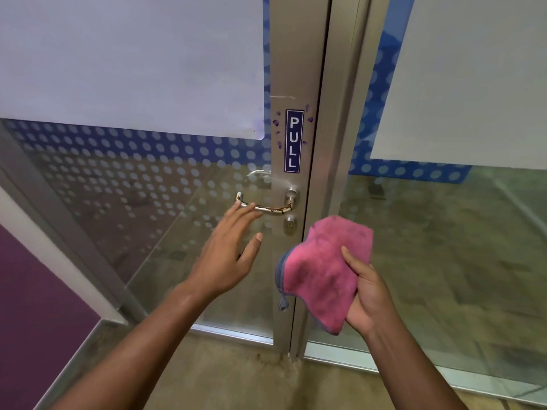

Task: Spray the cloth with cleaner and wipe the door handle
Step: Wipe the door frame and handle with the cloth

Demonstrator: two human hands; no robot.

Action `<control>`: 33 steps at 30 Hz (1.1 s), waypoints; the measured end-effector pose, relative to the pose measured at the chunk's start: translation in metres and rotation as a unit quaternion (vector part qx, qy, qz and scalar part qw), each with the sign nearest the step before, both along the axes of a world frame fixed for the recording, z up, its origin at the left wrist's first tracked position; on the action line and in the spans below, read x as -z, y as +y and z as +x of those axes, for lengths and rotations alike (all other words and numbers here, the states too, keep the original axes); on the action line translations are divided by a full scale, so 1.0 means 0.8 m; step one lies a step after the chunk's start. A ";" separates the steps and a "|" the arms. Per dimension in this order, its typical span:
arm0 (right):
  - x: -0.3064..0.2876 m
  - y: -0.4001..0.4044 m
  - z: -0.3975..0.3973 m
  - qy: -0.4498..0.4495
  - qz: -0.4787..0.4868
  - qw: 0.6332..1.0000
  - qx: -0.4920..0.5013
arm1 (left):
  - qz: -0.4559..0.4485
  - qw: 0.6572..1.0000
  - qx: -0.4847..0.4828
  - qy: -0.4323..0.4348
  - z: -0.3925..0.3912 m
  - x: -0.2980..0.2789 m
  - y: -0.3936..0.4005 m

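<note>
A silver lever door handle [273, 208] with brown streaks along it sticks out to the left from the metal door stile [296, 69], just above a key cylinder [289, 225]. My left hand [228, 250] is open, fingers spread, its fingertips right at the handle's left part. My right hand [365, 291] grips a pink cloth [322, 267] with a blue stitched edge, held up to the right of and below the handle. No spray bottle is in view.
A blue PULL sign [294, 141] is stuck on the stile above the handle. Glass panels with dotted frosting and white sheets [130, 60] flank the door. A purple wall [32, 291] stands at the left; tan floor lies below.
</note>
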State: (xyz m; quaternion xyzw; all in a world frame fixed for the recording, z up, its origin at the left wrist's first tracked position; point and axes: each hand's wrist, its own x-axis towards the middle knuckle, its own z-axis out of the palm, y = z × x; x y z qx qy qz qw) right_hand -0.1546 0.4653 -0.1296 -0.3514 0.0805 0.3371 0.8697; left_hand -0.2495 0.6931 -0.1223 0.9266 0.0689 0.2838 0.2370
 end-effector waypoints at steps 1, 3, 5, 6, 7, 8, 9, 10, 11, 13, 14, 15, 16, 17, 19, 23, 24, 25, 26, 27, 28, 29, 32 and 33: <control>-0.004 0.003 0.007 -0.007 0.001 1.000 0.003 | 0.005 1.000 0.005 -0.001 0.009 -0.006 0.005; -0.009 0.006 0.016 -0.017 0.007 1.000 0.007 | 0.025 1.000 0.015 -0.002 0.021 -0.017 0.011; -0.014 0.008 0.026 -0.018 0.013 1.000 0.006 | 0.058 0.998 0.030 -0.004 0.037 -0.032 0.021; -0.017 0.009 0.030 -0.013 0.019 1.000 -0.002 | 0.079 0.996 0.036 -0.007 0.044 -0.041 0.027; -0.020 0.009 0.033 -0.005 0.028 0.999 -0.013 | 0.103 0.994 0.041 -0.012 0.052 -0.048 0.033; -0.023 0.009 0.036 0.002 0.039 0.999 -0.020 | 0.125 0.991 0.045 -0.018 0.060 -0.056 0.039; -0.026 0.009 0.038 0.006 0.047 0.999 -0.020 | 0.147 0.988 0.048 -0.023 0.067 -0.063 0.046; -0.030 0.010 0.040 0.006 0.053 0.998 -0.017 | 0.168 0.984 0.054 -0.028 0.074 -0.070 0.052; -0.032 0.012 0.041 0.004 0.056 0.998 -0.013 | 0.190 0.979 0.063 -0.033 0.081 -0.077 0.060; -0.039 0.018 0.039 -0.009 0.062 0.998 -0.005 | 0.231 0.969 0.081 -0.042 0.095 -0.089 0.075; -0.043 0.023 0.037 -0.029 0.059 0.998 0.008 | 0.248 0.963 0.090 -0.047 0.101 -0.096 0.083; -0.046 0.030 0.035 -0.058 0.047 0.997 0.032 | 0.264 0.958 0.097 -0.051 0.107 -0.102 0.091; -0.050 0.036 0.031 -0.095 0.030 0.993 0.062 | 0.279 0.953 0.105 -0.055 0.113 -0.108 0.099; -0.053 0.044 0.027 -0.137 0.007 0.986 0.093 | 0.297 0.946 0.113 -0.059 0.119 -0.115 0.107; -0.059 0.060 0.018 -0.215 -0.051 0.963 0.155 | 0.337 0.930 0.129 -0.070 0.129 -0.126 0.123; -0.068 0.091 0.009 -0.336 -0.228 0.871 0.275 | 0.430 0.886 0.142 -0.099 0.145 -0.146 0.155; -0.070 0.096 0.008 -0.365 -0.264 0.845 0.287 | 0.450 0.875 0.143 -0.108 0.149 -0.150 0.162; -0.073 0.101 0.007 -0.392 -0.287 0.821 0.299 | 0.466 0.865 0.145 -0.117 0.152 -0.153 0.169; -0.074 0.104 0.006 -0.415 -0.304 0.798 0.314 | 0.479 0.856 0.148 -0.126 0.155 -0.156 0.175; -0.076 0.106 0.005 -0.431 -0.314 0.779 0.330 | 0.491 0.847 0.150 -0.135 0.158 -0.158 0.181; -0.077 0.108 0.005 -0.436 -0.315 0.770 0.344 | 0.502 0.839 0.153 -0.144 0.161 -0.161 0.186; -0.080 0.111 0.005 -0.432 -0.307 0.771 0.354 | 0.511 0.832 0.155 -0.153 0.163 -0.162 0.190; -0.087 0.119 0.005 -0.392 -0.259 0.800 0.372 | 0.527 0.814 0.168 -0.175 0.170 -0.167 0.201; -0.089 0.122 0.006 -0.381 -0.247 0.805 0.381 | 0.533 0.809 0.172 -0.181 0.172 -0.169 0.205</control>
